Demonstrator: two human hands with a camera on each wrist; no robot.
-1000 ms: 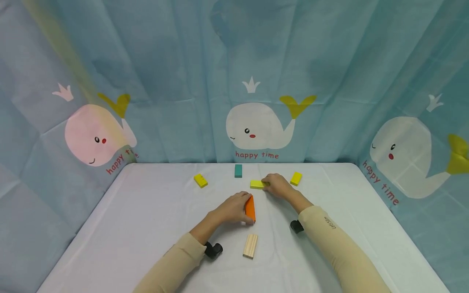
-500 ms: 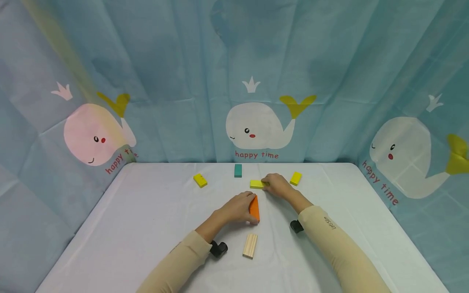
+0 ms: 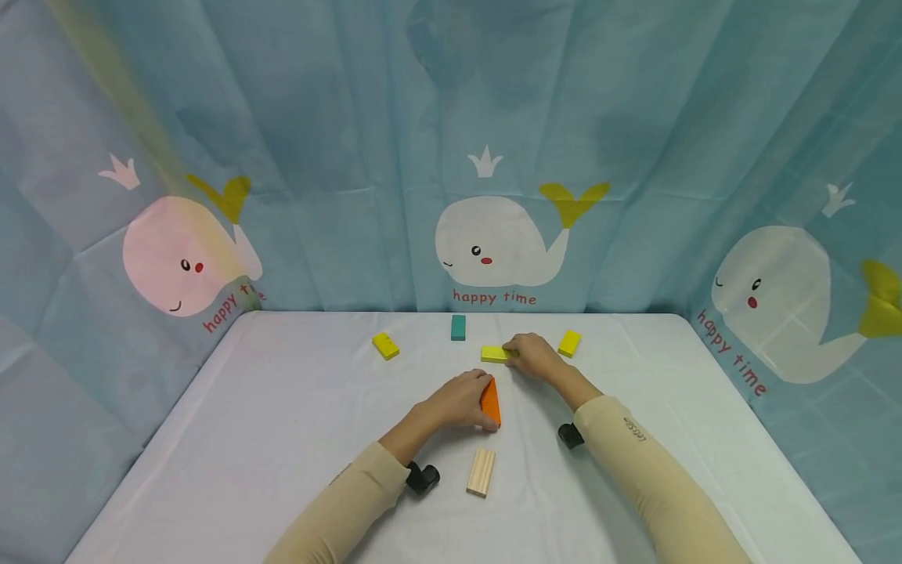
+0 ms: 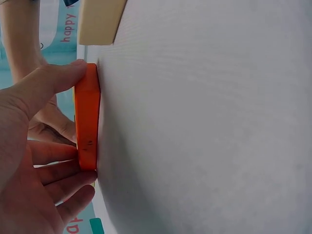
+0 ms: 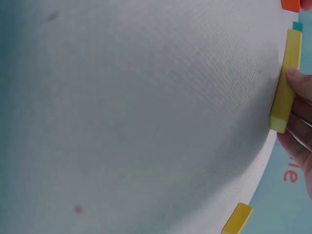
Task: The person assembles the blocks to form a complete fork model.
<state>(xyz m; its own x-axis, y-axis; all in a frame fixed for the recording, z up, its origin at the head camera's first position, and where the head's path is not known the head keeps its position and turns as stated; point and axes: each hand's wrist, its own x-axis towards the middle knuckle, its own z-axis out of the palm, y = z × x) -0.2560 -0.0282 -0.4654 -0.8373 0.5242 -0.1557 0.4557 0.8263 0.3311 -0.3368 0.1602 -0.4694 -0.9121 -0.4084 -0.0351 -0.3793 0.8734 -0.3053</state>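
My left hand [image 3: 456, 401] grips an orange block [image 3: 491, 402] by its two ends. In the left wrist view the thumb lies at one end of the orange block [image 4: 87, 117] and the fingertips at the other, with the block on the white cloth. Farther back, my right hand [image 3: 533, 356] pinches the right end of a yellow block [image 3: 493, 354]. The right wrist view has the thumb on the near face of this yellow block [image 5: 285, 80], with fingers partly hidden behind it. The two held blocks are apart.
A plain wooden block [image 3: 481, 473] lies nearest the front. At the back are a teal block [image 3: 458, 328], a yellow block [image 3: 385, 346] to the left and another yellow block [image 3: 569, 343] to the right. A blue whale-print curtain [image 3: 352, 235] surrounds the white table [image 3: 282, 423].
My left hand has shifted slightly to the right with the orange block, mostly in the first half second. The right hand and its yellow block have stayed in place.
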